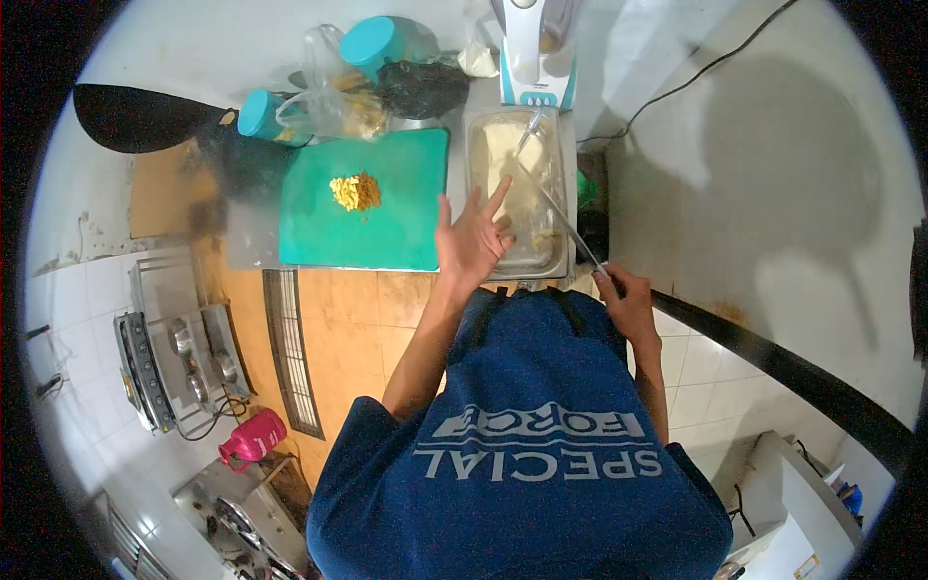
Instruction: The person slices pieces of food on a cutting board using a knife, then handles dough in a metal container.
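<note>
My right hand (pixel 628 298) is closed round the handle of a long knife (pixel 570 224). Its thin blade slants up and left over a rectangular metal tray (pixel 473 155). Inside the tray lies a pale, creamy-looking mass (pixel 507 145), smeared unevenly towards the near end. A spoon-like utensil (pixel 530 130) leans at the tray's far part. Fingers spread and holding nothing, my left hand (pixel 472 240) hovers by the tray's left edge, partly in front of it. To its left is a green cutting board (pixel 387 232) bearing a small heap of chopped yellow and brown pieces (pixel 356 191).
Behind the board are turquoise-lidded containers (pixel 371 46), a clear plastic bag (pixel 333 106) and a dark bag (pixel 425 89). A white and turquoise appliance (pixel 537 68) stands beyond the tray. A wall rises on the right. A gas stove (pixel 184 353) and pink cylinder (pixel 253 437) are far left.
</note>
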A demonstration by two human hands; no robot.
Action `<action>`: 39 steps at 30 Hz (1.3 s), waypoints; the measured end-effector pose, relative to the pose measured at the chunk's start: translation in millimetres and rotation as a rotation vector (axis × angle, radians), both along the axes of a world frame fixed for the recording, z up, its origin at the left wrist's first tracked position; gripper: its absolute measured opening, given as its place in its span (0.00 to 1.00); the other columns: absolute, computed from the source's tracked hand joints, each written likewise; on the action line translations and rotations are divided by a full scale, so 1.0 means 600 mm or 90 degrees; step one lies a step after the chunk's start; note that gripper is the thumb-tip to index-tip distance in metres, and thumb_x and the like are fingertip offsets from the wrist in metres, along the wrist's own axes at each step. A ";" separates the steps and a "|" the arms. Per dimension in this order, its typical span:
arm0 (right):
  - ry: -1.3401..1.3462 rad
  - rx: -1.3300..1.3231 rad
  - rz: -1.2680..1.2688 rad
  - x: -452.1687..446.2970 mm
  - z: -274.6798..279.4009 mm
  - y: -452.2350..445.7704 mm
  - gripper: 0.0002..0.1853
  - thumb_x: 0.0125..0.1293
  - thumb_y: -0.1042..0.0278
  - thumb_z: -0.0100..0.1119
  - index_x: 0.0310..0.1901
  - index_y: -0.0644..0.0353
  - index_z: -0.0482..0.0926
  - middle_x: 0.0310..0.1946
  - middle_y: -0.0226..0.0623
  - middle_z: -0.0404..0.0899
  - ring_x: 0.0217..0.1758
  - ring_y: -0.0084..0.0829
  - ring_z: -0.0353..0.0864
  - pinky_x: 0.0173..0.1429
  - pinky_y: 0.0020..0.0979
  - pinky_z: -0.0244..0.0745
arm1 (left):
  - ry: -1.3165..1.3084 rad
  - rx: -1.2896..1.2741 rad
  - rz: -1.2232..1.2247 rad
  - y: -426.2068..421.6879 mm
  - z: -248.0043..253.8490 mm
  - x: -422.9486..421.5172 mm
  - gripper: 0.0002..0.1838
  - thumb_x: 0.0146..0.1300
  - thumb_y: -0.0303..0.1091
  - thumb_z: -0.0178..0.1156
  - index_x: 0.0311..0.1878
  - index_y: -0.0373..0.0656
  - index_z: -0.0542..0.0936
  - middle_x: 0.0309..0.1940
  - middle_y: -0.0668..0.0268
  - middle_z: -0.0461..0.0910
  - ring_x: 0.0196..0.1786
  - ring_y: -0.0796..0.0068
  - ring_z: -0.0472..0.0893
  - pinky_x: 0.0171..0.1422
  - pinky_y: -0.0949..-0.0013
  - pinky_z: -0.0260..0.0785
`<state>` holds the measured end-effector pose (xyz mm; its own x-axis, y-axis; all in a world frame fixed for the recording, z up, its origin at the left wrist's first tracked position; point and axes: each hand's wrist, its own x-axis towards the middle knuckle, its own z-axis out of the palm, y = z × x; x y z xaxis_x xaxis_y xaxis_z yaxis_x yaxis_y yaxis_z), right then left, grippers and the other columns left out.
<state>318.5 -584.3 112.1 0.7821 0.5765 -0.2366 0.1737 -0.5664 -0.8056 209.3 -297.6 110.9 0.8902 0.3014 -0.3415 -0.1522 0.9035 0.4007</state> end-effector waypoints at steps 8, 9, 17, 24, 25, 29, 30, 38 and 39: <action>-0.009 -0.034 0.065 -0.004 -0.008 0.011 0.21 0.75 0.49 0.67 0.54 0.60 0.89 0.42 0.52 0.91 0.44 0.50 0.92 0.55 0.46 0.82 | -0.114 -0.321 0.118 -0.004 -0.003 -0.013 0.54 0.78 0.76 0.35 0.88 0.48 0.29 0.87 0.48 0.54 0.39 0.67 0.74 0.46 0.60 0.75; -0.009 -0.033 0.066 -0.003 -0.009 0.012 0.21 0.75 0.49 0.67 0.54 0.60 0.89 0.42 0.52 0.91 0.44 0.50 0.92 0.55 0.46 0.82 | -0.114 -0.320 0.119 -0.003 -0.004 -0.013 0.54 0.78 0.76 0.35 0.88 0.48 0.29 0.87 0.48 0.54 0.39 0.67 0.74 0.46 0.60 0.75; -0.059 -0.046 0.068 -0.002 -0.041 0.001 0.21 0.75 0.47 0.65 0.54 0.56 0.90 0.42 0.53 0.91 0.45 0.57 0.89 0.55 0.50 0.81 | -0.155 -0.343 0.105 -0.003 -0.017 -0.016 0.58 0.77 0.79 0.34 0.88 0.39 0.36 0.84 0.48 0.60 0.42 0.64 0.75 0.50 0.58 0.74; 0.011 -0.070 0.023 -0.004 -0.011 0.011 0.19 0.75 0.50 0.65 0.53 0.57 0.90 0.44 0.54 0.91 0.46 0.56 0.90 0.55 0.50 0.82 | -0.126 -0.251 0.094 -0.002 -0.014 -0.017 0.57 0.77 0.77 0.36 0.88 0.39 0.34 0.89 0.48 0.48 0.45 0.62 0.77 0.50 0.57 0.76; 0.000 -0.047 0.047 -0.003 -0.022 0.006 0.19 0.75 0.50 0.65 0.53 0.57 0.90 0.44 0.53 0.91 0.46 0.56 0.90 0.55 0.50 0.81 | -0.138 -0.277 0.096 -0.003 -0.009 -0.017 0.56 0.78 0.77 0.36 0.88 0.40 0.34 0.89 0.49 0.47 0.45 0.61 0.77 0.50 0.56 0.76; -0.048 -0.059 0.046 -0.005 -0.043 0.003 0.19 0.75 0.49 0.66 0.53 0.57 0.90 0.43 0.52 0.91 0.46 0.54 0.90 0.57 0.49 0.81 | -0.146 -0.320 0.109 -0.003 -0.007 -0.017 0.54 0.78 0.76 0.36 0.89 0.44 0.34 0.89 0.51 0.46 0.45 0.61 0.77 0.50 0.55 0.76; -0.048 -0.059 0.047 -0.004 -0.032 0.006 0.19 0.75 0.49 0.66 0.53 0.57 0.90 0.43 0.52 0.91 0.46 0.54 0.90 0.57 0.49 0.81 | -0.147 -0.319 0.110 -0.002 -0.007 -0.017 0.54 0.78 0.76 0.36 0.89 0.44 0.34 0.89 0.51 0.46 0.45 0.61 0.77 0.50 0.55 0.76; -0.056 -0.004 0.063 -0.001 -0.029 0.000 0.20 0.75 0.49 0.66 0.52 0.59 0.90 0.41 0.51 0.91 0.43 0.51 0.90 0.52 0.46 0.82 | -0.132 -0.330 0.094 -0.004 0.006 -0.012 0.53 0.78 0.77 0.35 0.88 0.43 0.41 0.89 0.53 0.48 0.44 0.62 0.76 0.49 0.55 0.74; -0.057 -0.003 0.062 0.000 -0.026 0.002 0.20 0.75 0.49 0.66 0.52 0.59 0.90 0.41 0.51 0.91 0.43 0.51 0.90 0.52 0.46 0.82 | -0.133 -0.329 0.093 -0.004 0.005 -0.011 0.53 0.78 0.77 0.35 0.88 0.43 0.41 0.89 0.53 0.48 0.44 0.62 0.76 0.49 0.55 0.74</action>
